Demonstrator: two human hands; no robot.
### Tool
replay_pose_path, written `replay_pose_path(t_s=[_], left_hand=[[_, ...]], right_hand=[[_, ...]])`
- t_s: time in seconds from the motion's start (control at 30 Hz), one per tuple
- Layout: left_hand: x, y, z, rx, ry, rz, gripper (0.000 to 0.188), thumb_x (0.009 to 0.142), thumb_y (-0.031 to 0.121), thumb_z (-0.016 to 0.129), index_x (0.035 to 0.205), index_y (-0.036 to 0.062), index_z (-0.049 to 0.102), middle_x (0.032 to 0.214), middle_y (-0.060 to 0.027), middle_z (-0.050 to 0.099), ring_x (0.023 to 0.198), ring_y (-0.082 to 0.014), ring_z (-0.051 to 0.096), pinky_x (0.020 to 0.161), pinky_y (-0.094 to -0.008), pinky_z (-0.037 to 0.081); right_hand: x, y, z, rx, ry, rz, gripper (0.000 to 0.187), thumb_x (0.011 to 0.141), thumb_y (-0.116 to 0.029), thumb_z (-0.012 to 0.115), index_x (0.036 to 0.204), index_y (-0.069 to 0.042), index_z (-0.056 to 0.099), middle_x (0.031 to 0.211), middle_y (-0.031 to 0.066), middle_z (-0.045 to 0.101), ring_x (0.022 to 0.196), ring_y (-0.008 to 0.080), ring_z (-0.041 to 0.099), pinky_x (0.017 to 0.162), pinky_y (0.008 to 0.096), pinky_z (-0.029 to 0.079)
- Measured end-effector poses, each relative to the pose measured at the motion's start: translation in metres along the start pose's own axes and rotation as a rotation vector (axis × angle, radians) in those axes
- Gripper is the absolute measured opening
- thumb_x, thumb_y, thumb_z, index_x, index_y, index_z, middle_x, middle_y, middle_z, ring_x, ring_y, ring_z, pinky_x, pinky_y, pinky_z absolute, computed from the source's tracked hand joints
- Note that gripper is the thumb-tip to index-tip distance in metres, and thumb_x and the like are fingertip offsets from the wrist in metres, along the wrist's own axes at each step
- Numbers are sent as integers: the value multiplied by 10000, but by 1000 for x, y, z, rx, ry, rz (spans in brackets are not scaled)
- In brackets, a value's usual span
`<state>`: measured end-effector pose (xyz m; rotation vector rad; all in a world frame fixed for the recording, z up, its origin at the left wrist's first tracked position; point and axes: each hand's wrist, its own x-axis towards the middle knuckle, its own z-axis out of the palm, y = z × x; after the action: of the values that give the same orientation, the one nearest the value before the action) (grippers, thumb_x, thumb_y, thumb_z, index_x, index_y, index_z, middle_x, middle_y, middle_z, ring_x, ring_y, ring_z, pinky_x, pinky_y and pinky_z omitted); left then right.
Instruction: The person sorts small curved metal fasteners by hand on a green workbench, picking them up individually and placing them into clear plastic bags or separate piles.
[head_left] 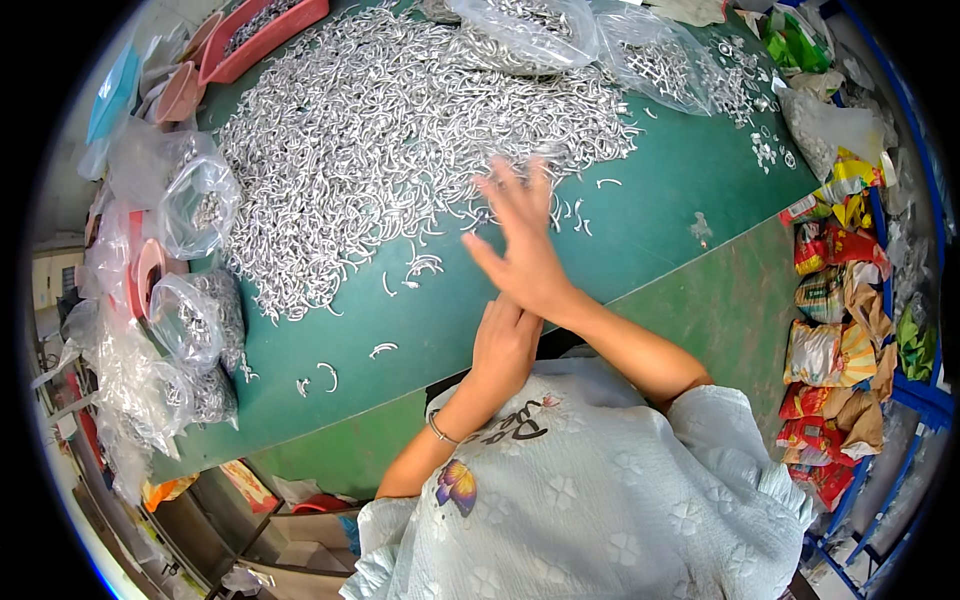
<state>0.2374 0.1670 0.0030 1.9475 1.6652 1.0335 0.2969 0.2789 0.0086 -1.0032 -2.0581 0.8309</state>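
A large heap of small silver curved metal pieces covers the far half of the green table. My right hand reaches across from the right, flat with fingers spread, at the near edge of the heap; it looks blurred and holds nothing. My left hand lies just below my right wrist near the table's front edge, back of the hand up. Its fingertips are hidden under the right wrist, so I cannot see whether it holds anything. A thin bracelet sits on my left wrist. A few loose pieces lie scattered nearby.
Clear plastic bags of metal parts crowd the left edge, and more bags lie at the back. Red and pink trays stand at the far left. Colourful crumpled packets pile up along the right, beside a blue frame.
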Motion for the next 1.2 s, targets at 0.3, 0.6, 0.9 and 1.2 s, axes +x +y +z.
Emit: replay_pose_path(t_s=[0.3, 0.6, 0.9, 1.2], left_hand=[[3, -1, -5, 15, 43, -36, 261, 771, -31, 677, 1026, 2, 629, 976, -158, 585, 856, -353, 555, 733, -417, 433], [19, 7, 9, 76, 83, -47, 173, 803, -9, 667, 969, 34, 638, 925, -91, 567, 825, -280, 551, 704, -367, 418], [23, 8, 10, 74, 110, -107, 158, 805, -20, 659, 952, 31, 634, 928, -100, 574, 817, -288, 554, 718, -373, 428], [28, 2, 4, 135, 236, -176, 213, 804, -6, 673, 1008, 32, 628, 981, -108, 566, 861, -287, 544, 734, -376, 426]], right_hand=[[2, -8, -36, 63, -297, -167, 263, 865, -148, 657, 1114, -62, 649, 1183, 110, 627, 1170, 283, 547, 1100, 486, 286], [-28, 42, -98, -425, 14, -24, 187, 755, -114, 738, 900, -73, 628, 912, 46, 541, 907, 254, 506, 817, 387, 353], [-43, 31, -96, -184, -264, -142, 126, 771, -100, 716, 854, -68, 628, 928, 55, 562, 916, 250, 515, 796, 369, 372], [-26, 45, -103, -310, -167, -146, 160, 779, -100, 702, 903, -62, 609, 930, 64, 553, 892, 271, 510, 756, 380, 386]])
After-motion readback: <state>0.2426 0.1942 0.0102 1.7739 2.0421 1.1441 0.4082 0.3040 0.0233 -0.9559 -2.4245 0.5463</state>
